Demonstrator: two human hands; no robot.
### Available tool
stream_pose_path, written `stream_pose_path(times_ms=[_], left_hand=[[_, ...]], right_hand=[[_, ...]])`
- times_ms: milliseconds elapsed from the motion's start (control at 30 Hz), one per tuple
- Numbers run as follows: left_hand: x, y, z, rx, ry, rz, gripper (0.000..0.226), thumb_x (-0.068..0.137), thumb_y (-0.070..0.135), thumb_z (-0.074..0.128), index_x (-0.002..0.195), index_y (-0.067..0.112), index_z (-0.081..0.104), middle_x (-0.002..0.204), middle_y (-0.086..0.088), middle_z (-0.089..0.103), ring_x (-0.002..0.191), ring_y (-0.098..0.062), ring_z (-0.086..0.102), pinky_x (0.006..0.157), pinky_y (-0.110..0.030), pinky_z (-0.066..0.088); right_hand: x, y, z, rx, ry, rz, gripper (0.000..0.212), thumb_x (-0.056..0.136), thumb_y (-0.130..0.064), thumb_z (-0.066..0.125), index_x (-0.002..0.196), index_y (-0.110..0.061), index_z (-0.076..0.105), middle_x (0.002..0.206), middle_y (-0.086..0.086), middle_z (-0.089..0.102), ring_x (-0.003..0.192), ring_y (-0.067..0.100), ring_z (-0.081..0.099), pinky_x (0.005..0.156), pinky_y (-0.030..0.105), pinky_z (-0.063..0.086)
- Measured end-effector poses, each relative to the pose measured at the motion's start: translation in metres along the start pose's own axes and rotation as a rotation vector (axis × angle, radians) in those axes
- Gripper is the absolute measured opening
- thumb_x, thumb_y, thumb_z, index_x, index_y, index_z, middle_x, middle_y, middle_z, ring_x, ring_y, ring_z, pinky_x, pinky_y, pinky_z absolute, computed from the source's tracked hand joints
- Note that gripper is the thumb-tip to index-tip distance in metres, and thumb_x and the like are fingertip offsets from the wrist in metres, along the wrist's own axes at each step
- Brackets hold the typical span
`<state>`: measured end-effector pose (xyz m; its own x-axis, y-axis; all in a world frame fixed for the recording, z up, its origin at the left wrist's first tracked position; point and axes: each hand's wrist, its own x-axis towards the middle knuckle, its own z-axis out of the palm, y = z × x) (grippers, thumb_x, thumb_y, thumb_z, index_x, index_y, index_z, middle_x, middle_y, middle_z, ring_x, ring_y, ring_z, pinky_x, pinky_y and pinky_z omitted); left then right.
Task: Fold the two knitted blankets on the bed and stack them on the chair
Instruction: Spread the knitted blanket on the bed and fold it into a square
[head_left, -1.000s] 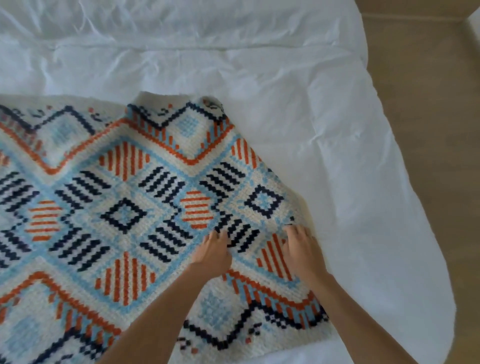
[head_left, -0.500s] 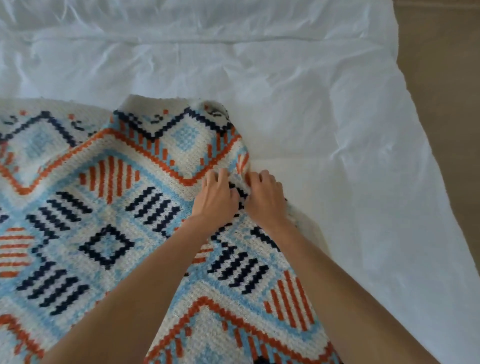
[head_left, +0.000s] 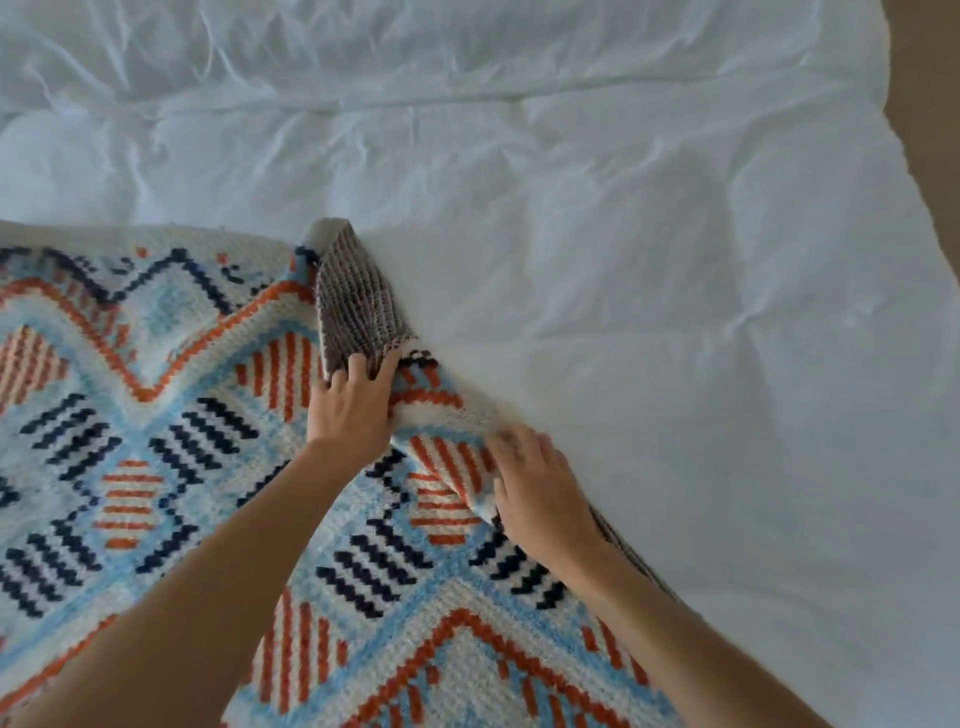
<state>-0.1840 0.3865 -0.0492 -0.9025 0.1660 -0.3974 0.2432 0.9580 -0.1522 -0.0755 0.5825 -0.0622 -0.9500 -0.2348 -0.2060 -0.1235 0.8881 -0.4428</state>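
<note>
A knitted blanket (head_left: 171, 426) with orange, navy and light-blue diamond patterns lies spread over the left half of the white bed (head_left: 649, 260). Its right edge is turned up and over, showing a greyish striped underside (head_left: 358, 306). My left hand (head_left: 353, 410) grips that turned-over flap at its lower end. My right hand (head_left: 540, 499) grips the raised right edge of the blanket a little nearer to me. Only this one blanket is in view, and no chair shows.
Wrinkled white bedding covers the far and right parts of the bed. A strip of tan floor (head_left: 930, 130) shows past the bed's right edge.
My hands have moved apart along the blanket's right edge. The edge has been lifted and curled over to the left, so its grey underside now shows.
</note>
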Motion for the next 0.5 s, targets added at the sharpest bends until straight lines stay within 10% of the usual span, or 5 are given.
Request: stream_pose_path(times_ms=[167,300,500], left_hand=[[-0.018,-0.002,0.015,-0.271,-0.040,-0.177,0.074,0.088,0.033,0.059,0.142,0.015,0.011,0.123,-0.020,0.038,0.080,-0.041,0.062,0.058,-0.037,0.039],[-0.034,-0.012,0.032,-0.340,-0.109,-0.286,0.079,0.085,0.034,0.064,0.141,0.015,0.012,0.122,-0.022,0.040,0.089,-0.044,0.061,0.062,-0.039,0.039],[-0.081,-0.026,0.067,-0.222,-0.243,-0.278,0.083,0.087,0.058,0.049,0.144,0.010,0.014,0.121,-0.015,0.052,0.092,-0.031,0.066,0.070,-0.036,0.052]], right_hand=[[0.014,-0.017,0.012,-0.021,-0.043,0.124,0.074,0.086,-0.035,0.051,0.146,-0.018,0.010,0.144,0.013,0.028,0.123,0.028,0.038,0.101,0.039,0.039],[0.017,-0.022,0.015,0.133,-0.050,0.119,0.078,0.089,-0.038,0.054,0.146,-0.030,0.001,0.150,0.013,0.017,0.077,0.014,0.058,0.050,0.012,0.039],[0.022,-0.047,0.009,0.098,-0.026,0.024,0.043,0.098,-0.037,0.034,0.137,-0.019,0.036,0.111,0.004,0.057,0.045,0.003,0.041,0.036,0.015,0.032]])
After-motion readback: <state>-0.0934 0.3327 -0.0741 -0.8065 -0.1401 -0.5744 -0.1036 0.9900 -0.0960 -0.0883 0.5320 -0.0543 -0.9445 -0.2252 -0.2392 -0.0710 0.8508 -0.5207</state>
